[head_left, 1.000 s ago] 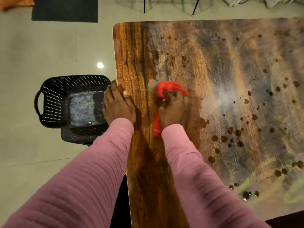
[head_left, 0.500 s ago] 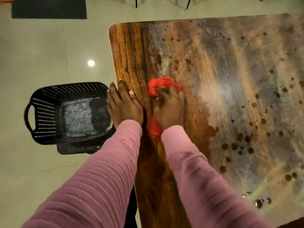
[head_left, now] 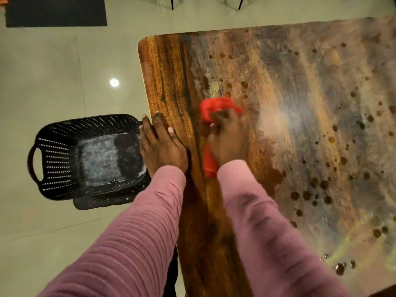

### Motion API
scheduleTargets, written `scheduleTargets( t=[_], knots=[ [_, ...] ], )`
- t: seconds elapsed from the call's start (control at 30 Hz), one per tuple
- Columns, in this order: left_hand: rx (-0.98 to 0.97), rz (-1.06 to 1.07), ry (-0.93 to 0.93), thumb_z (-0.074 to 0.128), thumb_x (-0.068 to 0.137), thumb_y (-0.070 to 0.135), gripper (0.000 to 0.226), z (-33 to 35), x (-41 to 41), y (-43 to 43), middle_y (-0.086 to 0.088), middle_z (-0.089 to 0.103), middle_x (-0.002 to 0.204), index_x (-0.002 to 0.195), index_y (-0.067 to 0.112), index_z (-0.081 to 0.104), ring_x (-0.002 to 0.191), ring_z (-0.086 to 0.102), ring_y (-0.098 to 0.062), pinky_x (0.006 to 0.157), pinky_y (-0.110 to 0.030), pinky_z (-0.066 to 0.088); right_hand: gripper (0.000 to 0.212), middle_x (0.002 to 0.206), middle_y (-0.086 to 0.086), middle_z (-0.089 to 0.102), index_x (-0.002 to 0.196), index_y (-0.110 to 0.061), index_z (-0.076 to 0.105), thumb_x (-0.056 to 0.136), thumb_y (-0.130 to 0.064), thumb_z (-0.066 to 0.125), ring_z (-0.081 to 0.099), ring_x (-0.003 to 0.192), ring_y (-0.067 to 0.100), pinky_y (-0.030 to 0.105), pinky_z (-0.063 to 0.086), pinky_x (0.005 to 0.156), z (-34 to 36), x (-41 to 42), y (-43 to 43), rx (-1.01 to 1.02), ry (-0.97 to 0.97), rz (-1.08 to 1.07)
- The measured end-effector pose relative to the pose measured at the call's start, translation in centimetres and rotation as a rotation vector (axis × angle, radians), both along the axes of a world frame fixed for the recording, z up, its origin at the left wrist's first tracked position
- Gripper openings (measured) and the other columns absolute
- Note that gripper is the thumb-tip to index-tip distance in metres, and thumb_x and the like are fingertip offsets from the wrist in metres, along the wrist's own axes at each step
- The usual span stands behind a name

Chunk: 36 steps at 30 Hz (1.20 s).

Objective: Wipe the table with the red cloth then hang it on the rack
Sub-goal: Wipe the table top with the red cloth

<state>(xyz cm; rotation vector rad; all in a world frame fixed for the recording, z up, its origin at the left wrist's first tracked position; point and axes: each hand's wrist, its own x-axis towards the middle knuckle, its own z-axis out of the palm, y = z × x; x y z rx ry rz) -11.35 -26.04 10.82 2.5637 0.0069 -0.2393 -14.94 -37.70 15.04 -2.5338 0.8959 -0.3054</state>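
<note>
The wooden table (head_left: 167, 67) fills the right of the view, its top streaked and dotted with dark wet spots. A bunched red cloth (head_left: 216, 107) lies on it near the left edge. My right hand (head_left: 228, 140) presses down on the cloth with curled fingers gripping it; one end of the cloth sticks out below my wrist. My left hand (head_left: 161, 146) rests flat on the table's left edge, fingers straight. No rack is plainly in view.
A black perforated plastic basket (head_left: 55, 155) with handles stands on the tiled floor just left of the table, beside my left hand. A dark mat (head_left: 55, 11) lies on the floor at the top left. Thin black legs (head_left: 172, 3) show at the top.
My right hand with the cloth has slid slightly right and away over the table top. The left hand stays on the table edge.
</note>
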Motion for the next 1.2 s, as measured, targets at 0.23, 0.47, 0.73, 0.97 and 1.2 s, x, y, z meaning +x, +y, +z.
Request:
scheduleTargets(
  t=[0.23, 0.47, 0.73, 0.97, 1.2],
  knots=[
    [-0.012, 0.0, -0.017, 0.027, 0.1, 0.032, 0.048, 0.0, 0.0, 0.0, -0.01, 0.015, 0.159, 0.146, 0.023, 0.022, 0.144, 0.017, -0.032, 0.112, -0.052, 0.021, 0.033, 0.112, 0.01, 0.064, 0.104, -0.014, 0.072, 0.082, -0.014, 0.048, 0.05, 0.102, 0.038, 0.044, 0.046, 0.088, -0.1, 0.1, -2.0, -0.097, 0.004, 0.118],
    [0.019, -0.008, -0.033, 0.023, 0.1, 0.034, 0.049, -0.3, 0.0, -0.1, -0.009, 0.016, 0.159, 0.147, 0.023, 0.019, 0.145, 0.015, -0.031, 0.114, -0.049, 0.018, 0.026, 0.11, 0.013, 0.061, 0.099, -0.014, 0.073, 0.074, -0.009, 0.065, 0.051, 0.103, 0.038, 0.043, 0.042, 0.092, 0.1, 3.8, -3.2, 0.019, -0.033, -0.247],
    [-0.045, -0.024, 0.025, 0.027, 0.101, 0.033, 0.05, 0.0, 0.0, 0.4, -0.006, 0.015, 0.16, 0.15, 0.023, 0.019, 0.146, 0.013, -0.028, 0.116, -0.049, 0.017, 0.031, 0.116, 0.004, 0.067, 0.11, -0.018, 0.071, 0.083, -0.012, 0.057, 0.052, 0.106, 0.032, 0.04, 0.043, 0.094, -0.2, 2.4, -3.3, -0.074, -0.024, 0.25],
    [-0.094, -0.058, -0.04, 0.031, 0.101, 0.034, 0.05, 1.1, 6.4, -0.9, -0.008, 0.017, 0.158, 0.148, 0.022, 0.021, 0.144, 0.018, -0.03, 0.113, -0.052, 0.02, 0.03, 0.109, 0.011, 0.067, 0.11, -0.018, 0.069, 0.085, -0.011, 0.055, 0.052, 0.105, 0.032, 0.03, 0.038, 0.092, 0.0, 5.6, -7.1, 0.037, -0.023, -0.281],
    [-0.054, 0.037, -0.063, 0.031, 0.099, 0.026, 0.049, 0.5, 12.7, -4.1, -0.014, 0.022, 0.156, 0.147, 0.016, 0.025, 0.142, 0.022, -0.035, 0.109, -0.054, 0.029, 0.031, 0.118, 0.005, 0.067, 0.11, -0.012, 0.071, 0.084, -0.01, 0.055, 0.052, 0.104, 0.03, 0.035, 0.043, 0.092, -0.2, 7.5, -0.8, -0.027, -0.034, 0.291]
  ],
)
